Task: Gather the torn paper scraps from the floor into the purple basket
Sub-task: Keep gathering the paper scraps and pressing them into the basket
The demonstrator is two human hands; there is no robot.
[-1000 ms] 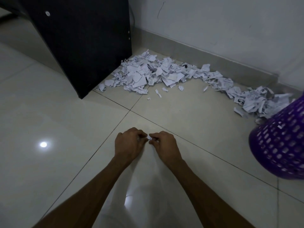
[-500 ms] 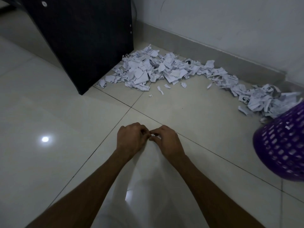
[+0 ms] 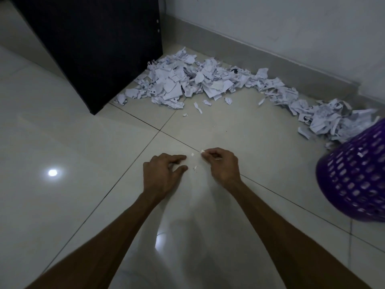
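1. Nearest to us, two bare forearms reach forward from the bottom edge over the pale tiled floor (image 3: 62, 126), which is glossy and reflects a bright light spot at left.
2. We note the left hand (image 3: 161, 175) low over the floor, fingers loosely curled and spread, thumb apart from them; it grips nothing we can see.
3. The right hand (image 3: 221, 165), just right of the left and apart from it, has its fingers curled in, with thumb and forefinger pinching a tiny white scrap (image 3: 201, 151) at the tips.
4. Between the two hands we record two more small bits (image 3: 193, 154) on the tile, one near the left fingertips, one slightly nearer to us.
5. At the right edge stands the purple basket (image 3: 354, 180), perforated, tilted, partly cut off by the frame. Whether it holds paper we cannot tell with confidence.
6. Farther off, a few loose scraps (image 3: 198, 107) lie separately on the floor, ahead of the hands.
7. Beyond them the main heap of torn paper scraps (image 3: 187, 80) runs along the skirting from the dark cabinet (image 3: 93, 49) at far left to the basket's far side at right.
8. The white wall (image 3: 291, 21) closes the scene at the far side.
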